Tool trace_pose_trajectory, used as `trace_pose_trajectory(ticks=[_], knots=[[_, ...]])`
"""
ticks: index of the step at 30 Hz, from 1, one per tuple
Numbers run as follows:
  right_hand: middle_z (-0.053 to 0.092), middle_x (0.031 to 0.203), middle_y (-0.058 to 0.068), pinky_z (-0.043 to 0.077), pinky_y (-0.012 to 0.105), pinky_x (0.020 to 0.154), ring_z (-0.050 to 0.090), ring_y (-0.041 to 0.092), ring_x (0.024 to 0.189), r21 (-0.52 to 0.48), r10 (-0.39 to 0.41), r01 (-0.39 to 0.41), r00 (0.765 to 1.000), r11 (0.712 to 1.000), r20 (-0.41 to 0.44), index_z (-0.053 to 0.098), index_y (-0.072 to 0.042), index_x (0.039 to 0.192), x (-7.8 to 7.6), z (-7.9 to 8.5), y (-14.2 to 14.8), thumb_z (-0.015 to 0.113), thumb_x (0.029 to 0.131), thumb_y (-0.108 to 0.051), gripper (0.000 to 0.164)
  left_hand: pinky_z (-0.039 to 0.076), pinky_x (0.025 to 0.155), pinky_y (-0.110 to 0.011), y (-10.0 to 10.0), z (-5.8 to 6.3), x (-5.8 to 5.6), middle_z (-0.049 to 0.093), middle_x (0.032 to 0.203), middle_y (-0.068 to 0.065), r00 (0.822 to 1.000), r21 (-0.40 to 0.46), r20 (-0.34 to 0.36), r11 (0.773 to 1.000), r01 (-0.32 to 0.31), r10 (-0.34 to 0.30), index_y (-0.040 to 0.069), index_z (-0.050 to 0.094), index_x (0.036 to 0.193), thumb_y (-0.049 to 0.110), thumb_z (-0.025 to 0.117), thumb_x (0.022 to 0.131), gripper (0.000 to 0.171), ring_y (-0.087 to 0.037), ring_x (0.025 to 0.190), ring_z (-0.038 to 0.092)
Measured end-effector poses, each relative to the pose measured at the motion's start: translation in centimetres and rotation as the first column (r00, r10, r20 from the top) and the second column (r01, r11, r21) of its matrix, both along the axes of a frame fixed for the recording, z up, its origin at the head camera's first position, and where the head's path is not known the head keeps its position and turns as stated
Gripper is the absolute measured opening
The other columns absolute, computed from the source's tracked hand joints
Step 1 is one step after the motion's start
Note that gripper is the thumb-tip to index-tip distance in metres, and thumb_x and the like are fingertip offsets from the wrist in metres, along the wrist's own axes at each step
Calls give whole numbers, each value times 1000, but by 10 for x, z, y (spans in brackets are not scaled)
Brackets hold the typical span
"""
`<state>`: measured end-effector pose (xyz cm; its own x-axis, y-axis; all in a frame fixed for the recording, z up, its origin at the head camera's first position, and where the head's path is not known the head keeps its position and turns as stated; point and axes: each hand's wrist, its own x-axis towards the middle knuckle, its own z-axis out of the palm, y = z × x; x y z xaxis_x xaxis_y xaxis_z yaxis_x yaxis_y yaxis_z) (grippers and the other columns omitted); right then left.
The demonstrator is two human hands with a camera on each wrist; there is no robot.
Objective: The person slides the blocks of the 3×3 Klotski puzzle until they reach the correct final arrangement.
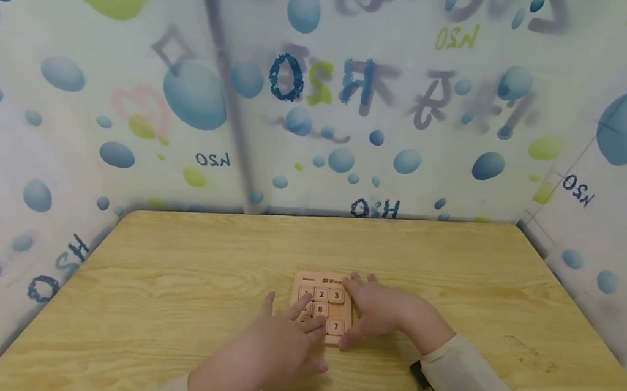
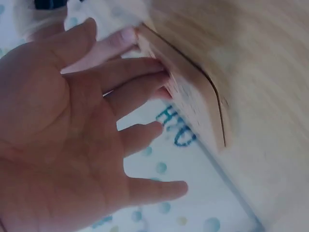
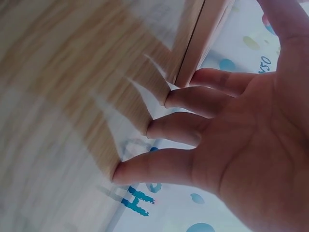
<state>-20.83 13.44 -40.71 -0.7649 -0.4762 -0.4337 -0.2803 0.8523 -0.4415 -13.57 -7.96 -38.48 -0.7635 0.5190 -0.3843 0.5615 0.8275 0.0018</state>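
A wooden number slide puzzle lies flat on the table, its bare slot at the right of the middle row. Tiles 1, 2 and 3 fill the top row; 8 is in the middle and 7 at the lower right. My left hand reaches over the puzzle's left side, two extended fingers touching its tiles and covering some. In the left wrist view its other fingers stick out free. Along the right edge spreads my right hand, thumb by the lower corner, index finger against the frame. Its other fairly straight fingertips rest on the tabletop.
The wood-grain table ends at a patterned wall with blue and green spots and lettering. A small black object shows beneath the right sleeve. Side walls stand to the left and right.
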Motion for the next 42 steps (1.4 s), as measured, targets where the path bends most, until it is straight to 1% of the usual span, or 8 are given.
trace_pose_trajectory(ticks=[5, 13, 18, 22, 30, 32, 37, 42], knots=[[13, 179, 22, 22, 69, 130, 9, 54, 164, 0, 1, -1, 1000, 1000, 9, 23, -5, 170, -1, 0, -1, 91, 78, -59, 126, 22, 124, -79, 11, -3, 1, 36, 169, 23, 999, 27, 9, 999, 47, -47, 38, 47, 160, 67, 46, 106, 62, -21, 169, 13], [10, 179, 20, 21, 68, 131, 7, 53, 164, -3, 8, -8, 1000, 1000, 20, 22, -7, 170, -1, 1, -3, 90, 78, -61, 127, 21, 126, -76, 18, 0, -11, 37, 170, 21, 998, -58, -68, 998, 7, -11, 36, 48, 160, 65, 44, 107, 61, -23, 169, 15], [11, 178, 22, 19, 66, 131, 9, 54, 163, 0, 28, -28, 999, 1000, -15, 22, -5, 170, 0, 3, -7, 90, 78, -59, 127, 22, 123, -80, 3, 4, 1, 44, 167, 19, 998, -71, -54, 997, -34, 31, 35, 58, 153, 63, 47, 107, 56, -25, 169, 17], [11, 178, 21, 17, 66, 131, 10, 54, 163, 10, 27, -27, 999, 1000, -44, 22, -4, 170, 1, 7, -7, 91, 76, -58, 128, 22, 123, -81, -4, 5, 7, 49, 164, 18, 998, -33, -47, 999, -40, 38, 32, 62, 150, 62, 47, 107, 54, -25, 168, 18], [15, 178, 23, 22, 67, 130, 12, 56, 163, 10, 12, -11, 1000, 1000, -16, 25, -3, 168, 4, 3, -3, 91, 79, -57, 123, 28, 121, -80, 4, -4, -3, 42, 166, 22, 997, 89, 66, 996, 20, -26, 38, 54, 156, 59, 45, 109, 52, -23, 168, 18], [14, 178, 24, 21, 67, 130, 12, 56, 162, 4, 12, -12, 1000, 1000, -11, 25, -3, 168, 5, 2, -4, 91, 78, -56, 123, 26, 122, -80, 1, -5, -1, 41, 167, 23, 996, 103, 85, 995, 0, -8, 39, 52, 157, 59, 46, 109, 53, -24, 168, 18], [14, 178, 23, 18, 66, 131, 12, 55, 163, 3, 16, -15, 1000, 1000, -23, 24, -4, 169, 4, 0, -5, 91, 77, -57, 125, 21, 123, -81, -13, -5, 5, 43, 166, 20, 996, 97, 62, 992, -74, 69, 33, 55, 156, 59, 51, 107, 55, -24, 168, 17], [14, 178, 22, 19, 66, 131, 12, 55, 163, 0, 13, -13, 999, 1000, -35, 25, -4, 169, 3, 0, -4, 91, 77, -56, 125, 22, 123, -81, -13, -6, 2, 42, 167, 18, 995, 111, 82, 992, -57, 48, 33, 55, 156, 63, 47, 107, 58, -25, 168, 17]])
